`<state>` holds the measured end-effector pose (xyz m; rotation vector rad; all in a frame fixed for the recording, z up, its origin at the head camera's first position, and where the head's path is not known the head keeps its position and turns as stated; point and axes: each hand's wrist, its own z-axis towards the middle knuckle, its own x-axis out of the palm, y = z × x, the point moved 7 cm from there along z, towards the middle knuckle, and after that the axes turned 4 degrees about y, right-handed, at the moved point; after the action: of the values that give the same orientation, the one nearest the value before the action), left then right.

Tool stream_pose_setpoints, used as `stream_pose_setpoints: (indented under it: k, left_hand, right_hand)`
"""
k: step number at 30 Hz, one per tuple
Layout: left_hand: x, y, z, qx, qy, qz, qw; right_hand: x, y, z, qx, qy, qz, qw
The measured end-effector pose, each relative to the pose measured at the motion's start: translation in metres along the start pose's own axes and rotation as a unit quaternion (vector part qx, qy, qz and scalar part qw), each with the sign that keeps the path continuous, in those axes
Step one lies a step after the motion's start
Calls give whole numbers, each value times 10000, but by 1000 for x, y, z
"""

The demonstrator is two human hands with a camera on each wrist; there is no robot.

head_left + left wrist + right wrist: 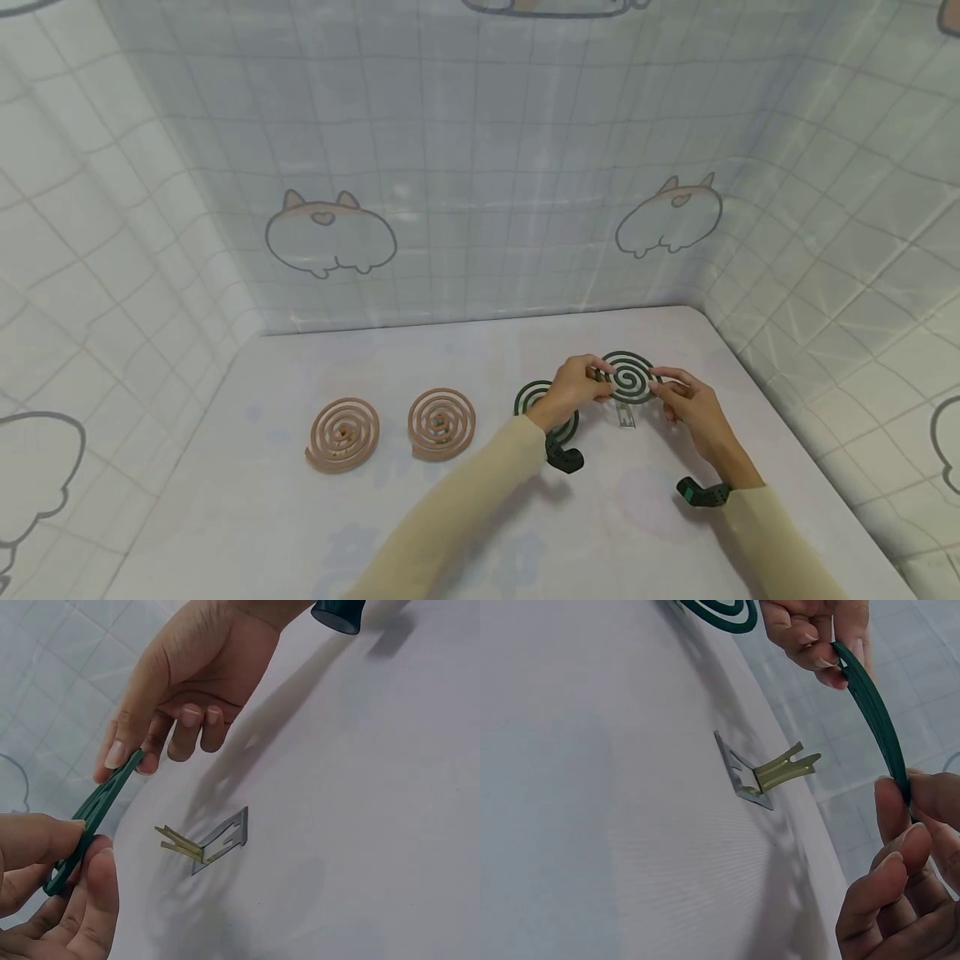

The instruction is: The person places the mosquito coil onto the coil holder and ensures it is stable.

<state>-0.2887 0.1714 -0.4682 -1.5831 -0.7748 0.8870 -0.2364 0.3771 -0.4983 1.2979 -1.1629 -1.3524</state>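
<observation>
A dark green mosquito coil (pixel 628 379) is held by its opposite edges between both hands, raised above a small metal coil stand (pixel 626 416). My left hand (pixel 576 388) pinches the left edge; thumb and fingers of my right hand (pixel 693 410) pinch the right one. Seen edge-on in the left wrist view, the coil (pixel 94 814) tilts and stays apart from the stand (pixel 217 844). That stand lies on the table with a forked brass-coloured prong (pixel 787 769) bent upward. Beneath my left wrist rests a second green coil (pixel 537 384), partly hidden by the hand.
Two brown coils, one at far left (pixel 343 433) and another nearer the middle (pixel 441 423), lie on the white table (pixel 300 533). Grid-patterned curtains (pixel 480 208) hang behind and along both sides. Each wrist wears a dark device (pixel 703 493).
</observation>
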Motion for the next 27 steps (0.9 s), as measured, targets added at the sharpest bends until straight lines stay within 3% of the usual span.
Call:
stream_pose_setpoints:
  k: [16, 27]
  left_hand:
    - [7, 10, -6, -73, -17, 233, 9997]
    - [13, 8, -12, -61, 71, 217, 9997]
  right_hand:
    - [0, -10, -8, 155, -13, -253, 9996]
    - [1, -16, -14, 229, -2, -362, 9991]
